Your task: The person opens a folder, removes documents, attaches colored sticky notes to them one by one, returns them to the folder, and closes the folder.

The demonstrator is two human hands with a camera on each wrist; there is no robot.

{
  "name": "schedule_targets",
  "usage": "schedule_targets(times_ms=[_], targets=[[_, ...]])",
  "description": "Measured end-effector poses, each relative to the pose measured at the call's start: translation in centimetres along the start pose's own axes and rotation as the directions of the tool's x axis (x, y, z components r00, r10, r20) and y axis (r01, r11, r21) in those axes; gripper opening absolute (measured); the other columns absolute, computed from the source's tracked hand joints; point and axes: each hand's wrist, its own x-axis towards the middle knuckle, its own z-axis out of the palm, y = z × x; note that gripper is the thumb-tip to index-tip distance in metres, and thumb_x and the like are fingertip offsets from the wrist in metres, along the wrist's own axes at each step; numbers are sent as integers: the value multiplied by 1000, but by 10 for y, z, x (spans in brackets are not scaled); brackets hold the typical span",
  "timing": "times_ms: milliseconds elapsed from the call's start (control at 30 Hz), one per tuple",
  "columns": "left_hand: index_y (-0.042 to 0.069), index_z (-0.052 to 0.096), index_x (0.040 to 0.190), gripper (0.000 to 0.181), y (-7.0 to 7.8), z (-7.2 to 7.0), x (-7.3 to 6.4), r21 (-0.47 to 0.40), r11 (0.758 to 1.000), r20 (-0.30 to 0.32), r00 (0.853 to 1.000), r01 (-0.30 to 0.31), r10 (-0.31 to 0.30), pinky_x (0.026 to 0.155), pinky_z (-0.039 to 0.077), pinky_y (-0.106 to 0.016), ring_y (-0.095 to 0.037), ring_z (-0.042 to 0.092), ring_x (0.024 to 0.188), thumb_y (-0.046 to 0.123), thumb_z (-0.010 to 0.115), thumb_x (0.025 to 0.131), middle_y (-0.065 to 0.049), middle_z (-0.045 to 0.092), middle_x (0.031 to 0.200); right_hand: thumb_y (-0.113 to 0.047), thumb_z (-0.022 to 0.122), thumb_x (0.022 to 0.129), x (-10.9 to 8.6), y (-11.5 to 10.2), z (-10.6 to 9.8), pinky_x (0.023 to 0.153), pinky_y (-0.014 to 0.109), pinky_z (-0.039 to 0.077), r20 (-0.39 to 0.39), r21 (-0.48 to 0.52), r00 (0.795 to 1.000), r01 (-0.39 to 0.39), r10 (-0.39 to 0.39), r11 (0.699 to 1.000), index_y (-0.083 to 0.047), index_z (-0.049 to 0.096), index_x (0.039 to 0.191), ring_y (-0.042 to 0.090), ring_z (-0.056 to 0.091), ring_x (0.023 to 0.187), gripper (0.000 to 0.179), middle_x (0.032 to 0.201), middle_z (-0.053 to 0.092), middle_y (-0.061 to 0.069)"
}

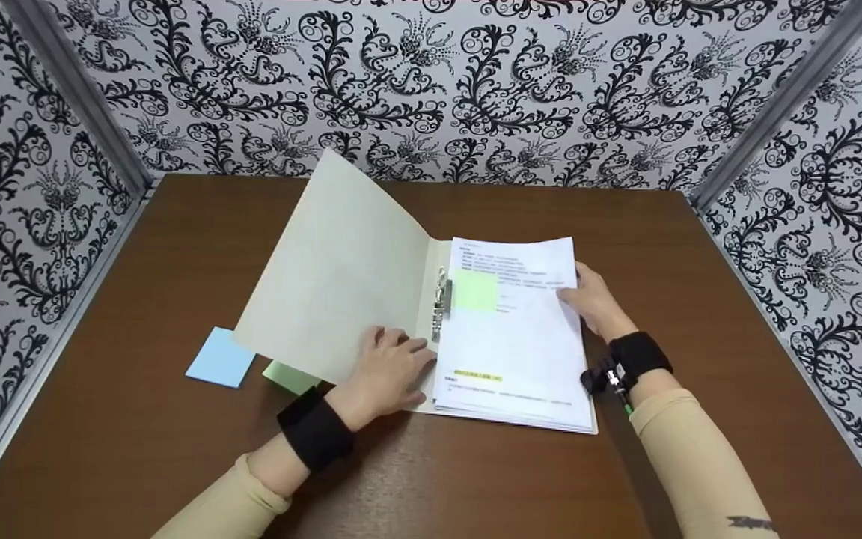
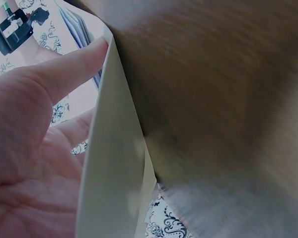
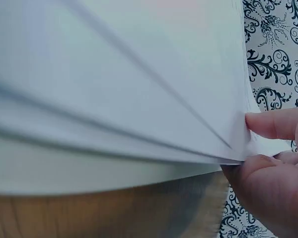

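A cream folder (image 1: 341,262) stands with its cover raised at a slant on the left, a metal clip mechanism (image 1: 439,307) along its spine. My left hand (image 1: 393,372) rests inside the fold, fingers spread against the cover's inner face; in the left wrist view its thumb (image 2: 82,64) touches the folder near the spine. On the right half lies a stack of printed papers (image 1: 513,344), with a light green sticky note (image 1: 475,290) on the top sheet. My right hand (image 1: 597,301) pinches the stack's right edge, thumb (image 3: 273,123) on top and fingers underneath in the right wrist view.
A blue sticky pad (image 1: 221,358) lies on the brown table (image 1: 176,449) left of the folder. A green pad (image 1: 290,377) is partly hidden under the raised cover. Patterned walls (image 1: 416,82) enclose the table's back and sides.
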Motion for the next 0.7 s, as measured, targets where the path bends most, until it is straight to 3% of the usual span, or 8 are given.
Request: schedule_targets(times_ms=[167, 333, 500, 700], targets=[[18, 69, 133, 55, 2, 1, 2, -61, 998, 16, 1000, -9, 10, 113, 28, -69, -35, 55, 132, 32, 89, 84, -5, 65, 142, -9, 54, 107, -4, 3, -10, 80, 28, 58, 89, 94, 994, -68, 59, 993, 9, 28, 158, 16, 69, 96, 60, 129, 65, 18], [17, 71, 130, 52, 6, -3, 2, -46, 999, 7, 1000, -15, 15, 113, 27, -69, -33, 59, 127, 30, 90, 83, -4, 67, 139, 1, 58, 103, -9, 9, -22, 73, 32, 60, 228, 77, 974, -6, -12, 997, 3, 21, 162, 15, 72, 88, 70, 113, 72, 4], [13, 73, 124, 50, 10, -4, 3, -18, 1000, -14, 1000, -19, 19, 111, 28, -67, -32, 62, 121, 28, 92, 81, -5, 70, 132, 10, 51, 101, -11, 12, -28, 76, 30, 60, 199, 119, 977, 47, -70, 992, 4, 19, 163, 14, 72, 92, 70, 122, 70, 10], [11, 72, 120, 51, 12, -4, 3, -13, 1000, -41, 999, -14, 13, 109, 30, -69, -33, 63, 115, 23, 93, 75, -5, 71, 126, 11, 49, 102, -12, 12, -28, 77, 28, 60, 156, 160, 985, 51, -76, 986, 5, 22, 162, 13, 72, 94, 66, 139, 61, 24]])
